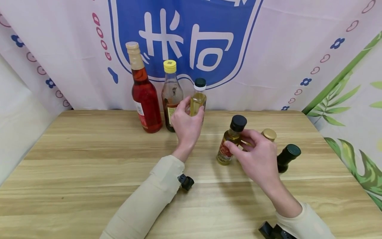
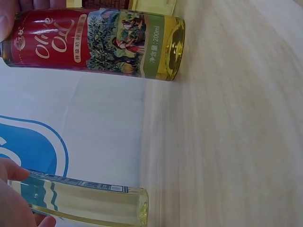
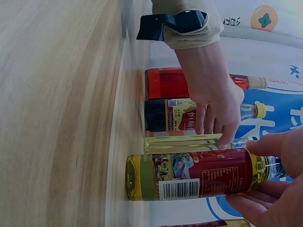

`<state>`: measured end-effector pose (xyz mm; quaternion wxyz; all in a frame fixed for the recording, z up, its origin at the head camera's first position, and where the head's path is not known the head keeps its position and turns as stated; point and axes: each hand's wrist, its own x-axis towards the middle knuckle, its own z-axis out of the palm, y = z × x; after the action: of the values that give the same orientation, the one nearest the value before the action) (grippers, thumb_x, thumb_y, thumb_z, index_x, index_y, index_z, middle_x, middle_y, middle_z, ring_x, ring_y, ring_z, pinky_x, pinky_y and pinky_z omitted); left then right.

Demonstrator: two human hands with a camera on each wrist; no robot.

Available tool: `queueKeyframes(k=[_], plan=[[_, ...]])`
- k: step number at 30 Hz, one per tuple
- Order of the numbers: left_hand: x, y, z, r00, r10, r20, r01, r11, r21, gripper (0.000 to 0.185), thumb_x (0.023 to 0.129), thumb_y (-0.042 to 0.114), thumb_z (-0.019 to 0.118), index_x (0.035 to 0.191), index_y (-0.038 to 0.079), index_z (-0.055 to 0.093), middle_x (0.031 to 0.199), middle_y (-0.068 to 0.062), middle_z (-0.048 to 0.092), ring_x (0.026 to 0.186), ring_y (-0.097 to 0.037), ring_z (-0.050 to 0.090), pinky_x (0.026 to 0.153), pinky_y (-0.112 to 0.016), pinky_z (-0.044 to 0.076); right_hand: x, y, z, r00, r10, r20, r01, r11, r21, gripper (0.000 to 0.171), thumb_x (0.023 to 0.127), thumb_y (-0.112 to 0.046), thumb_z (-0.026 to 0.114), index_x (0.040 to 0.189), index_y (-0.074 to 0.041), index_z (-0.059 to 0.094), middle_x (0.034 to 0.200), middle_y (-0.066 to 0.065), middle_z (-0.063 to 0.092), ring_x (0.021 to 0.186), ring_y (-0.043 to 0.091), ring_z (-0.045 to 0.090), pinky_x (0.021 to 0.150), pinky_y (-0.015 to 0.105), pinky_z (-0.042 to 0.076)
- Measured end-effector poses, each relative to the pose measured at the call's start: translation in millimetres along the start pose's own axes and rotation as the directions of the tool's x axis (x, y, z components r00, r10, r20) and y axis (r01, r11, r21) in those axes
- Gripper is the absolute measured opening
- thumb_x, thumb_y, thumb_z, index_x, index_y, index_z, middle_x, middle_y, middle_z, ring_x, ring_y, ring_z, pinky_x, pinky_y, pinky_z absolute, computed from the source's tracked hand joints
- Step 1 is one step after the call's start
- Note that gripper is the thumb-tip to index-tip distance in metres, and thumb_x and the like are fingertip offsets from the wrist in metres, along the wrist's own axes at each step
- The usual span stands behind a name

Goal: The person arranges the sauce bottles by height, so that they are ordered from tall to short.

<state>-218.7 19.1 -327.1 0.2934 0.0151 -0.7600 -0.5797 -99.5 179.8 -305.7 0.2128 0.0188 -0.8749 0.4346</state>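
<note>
My left hand [image 1: 188,126] grips a slim bottle of pale yellow oil [image 1: 197,101] with a dark green cap, near the back of the table. My right hand [image 1: 262,162] holds a black-capped olive oil bottle [image 1: 224,154] between thumb and fingers, nearer the front. Its red label reads "Olive Oil" in the left wrist view, where the pale oil bottle [image 2: 90,196] also shows. The olive oil bottle [image 3: 203,177] stands nearly upright. Whether either base touches the table is hard to tell.
At the back left stand a tall bottle of red liquid [image 1: 147,103] and a yellow-capped dark sauce bottle [image 1: 170,99]. Behind my right hand are a gold-capped bottle [image 1: 269,134] and a dark green bottle [image 1: 287,157], both partly hidden. A printed curtain [image 1: 238,96] hangs behind the wooden table [image 1: 89,159].
</note>
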Motion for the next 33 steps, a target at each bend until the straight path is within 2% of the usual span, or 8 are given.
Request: queueKeyframes(k=[10,19,27,33], plan=[[0.3,-1.3,0.8,1.0,0.003,-0.01,-0.003,1.0,-0.02,0.046,0.082,0.021,0.081,0.124,0.009,0.067,0.117,-0.009,0.072,0.1,-0.022,0.071,0.086,-0.042,0.058,0.5,0.3,-0.5,1.0,0.003,0.0,-0.003,1.0,0.005,0.035,0.08,-0.021,0.083,0.107,-0.002,0.069,0.109,0.014,0.073,0.099,0.026,0.073,0.077,0.032,0.06],[1.1,0.0,-1.7,1.0,-0.015,-0.015,0.016,0.999,0.028,0.046,0.081,0.026,0.081,0.123,0.012,0.068,0.114,-0.004,0.073,0.096,-0.019,0.071,0.085,-0.036,0.054,0.4,0.3,-0.6,1.0,0.006,0.004,-0.006,1.0,0.012,0.035,0.08,-0.022,0.083,0.106,-0.003,0.069,0.109,0.014,0.073,0.099,0.025,0.074,0.076,0.025,0.059],[0.6,-0.8,-2.0,1.0,-0.012,-0.016,0.012,0.999,0.033,0.046,0.082,0.027,0.081,0.123,0.014,0.068,0.115,-0.003,0.073,0.098,-0.019,0.071,0.089,-0.036,0.053,0.4,0.4,-0.7,1.0,0.011,0.005,-0.011,1.0,0.021,0.035,0.08,-0.023,0.083,0.106,-0.003,0.07,0.109,0.014,0.073,0.099,0.025,0.073,0.077,0.025,0.059],[0.6,-1.8,-1.5,1.0,0.003,-0.029,-0.003,1.0,0.028,0.045,0.081,0.027,0.082,0.122,0.013,0.068,0.114,-0.004,0.073,0.097,-0.02,0.071,0.087,-0.037,0.054,0.4,0.2,-0.3,1.0,0.015,0.01,-0.015,1.0,0.026,0.036,0.08,-0.023,0.083,0.106,-0.003,0.069,0.11,0.014,0.073,0.101,0.025,0.073,0.077,0.027,0.059]])
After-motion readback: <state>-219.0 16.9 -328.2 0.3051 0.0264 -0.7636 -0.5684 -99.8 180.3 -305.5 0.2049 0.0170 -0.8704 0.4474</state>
